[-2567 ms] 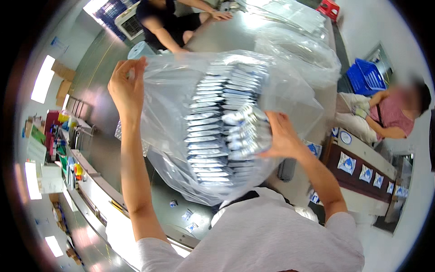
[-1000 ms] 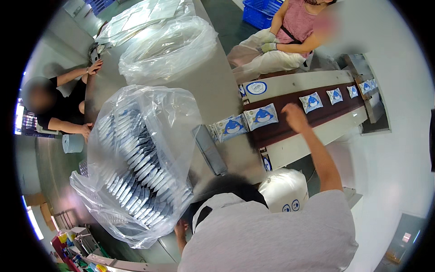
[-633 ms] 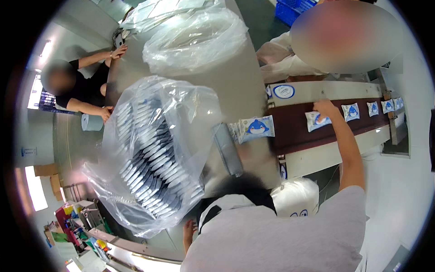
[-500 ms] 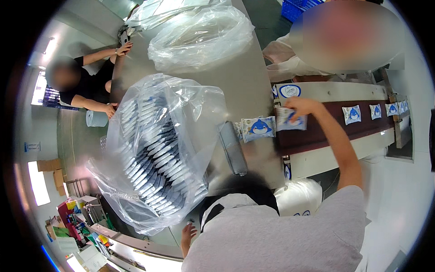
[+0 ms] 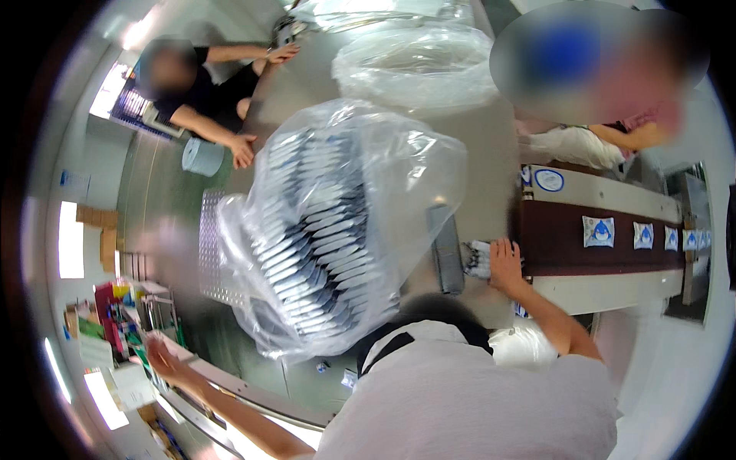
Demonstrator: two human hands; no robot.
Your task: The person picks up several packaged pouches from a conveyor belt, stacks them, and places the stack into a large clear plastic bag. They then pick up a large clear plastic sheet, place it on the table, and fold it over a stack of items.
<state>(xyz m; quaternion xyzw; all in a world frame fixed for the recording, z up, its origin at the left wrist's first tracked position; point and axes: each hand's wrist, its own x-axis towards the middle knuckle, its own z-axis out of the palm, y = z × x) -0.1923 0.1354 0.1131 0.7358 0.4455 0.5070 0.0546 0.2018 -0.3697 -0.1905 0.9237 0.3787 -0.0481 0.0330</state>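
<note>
My right hand is closed over a small bunch of white-and-blue packets at the table's right edge, beside the conveyor's near end. A dark grey flat bar lies on the table just left of them. My left hand is stretched far out to the left, away from the table; motion smears its fingers. Between my hands stands a big clear plastic bag, filled with rows of packets standing on edge. More packets with a blue cartoon animal lie spaced along the dark red conveyor belt.
Clear bags lie at the far end of the metal table. A co-worker sits at the left with one hand by the table edge. Another person is beyond the conveyor, near a white sack. A perforated panel stands left of the bag.
My right hand has moved from the belt's end down onto the packets at the table edge. My left hand has swung out to the left. The whole view has shifted.
</note>
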